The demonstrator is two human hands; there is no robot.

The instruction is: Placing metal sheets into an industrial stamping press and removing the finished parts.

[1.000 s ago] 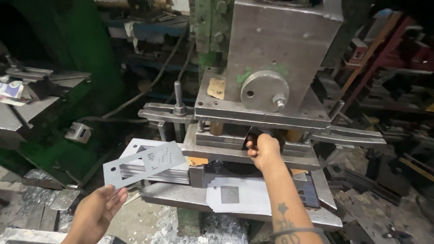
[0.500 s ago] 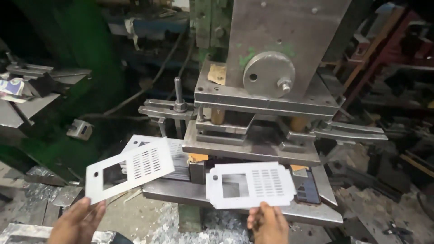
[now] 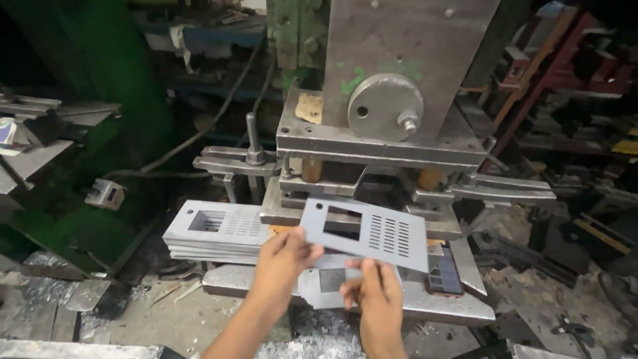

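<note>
While the left hand (image 3: 282, 256) pinches the near corner of a grey perforated plate (image 3: 365, 231), that plate hangs tilted in front of the press (image 3: 399, 100); the right hand (image 3: 372, 292) touches a second plate (image 3: 325, 282) lying flat on the press bed (image 3: 452, 307), fingers loosely spread. 1 stack of plates (image 3: 216, 233) sits left of the press

The left hand (image 3: 282, 256) pinches the near left edge of a grey punched metal plate (image 3: 365, 233), held tilted before the steel press (image 3: 392, 100); the right hand (image 3: 372, 292) touches another flat plate (image 3: 325, 282) on the press bed; a stack of like plates (image 3: 216, 233) lies left, beside the die.
</note>
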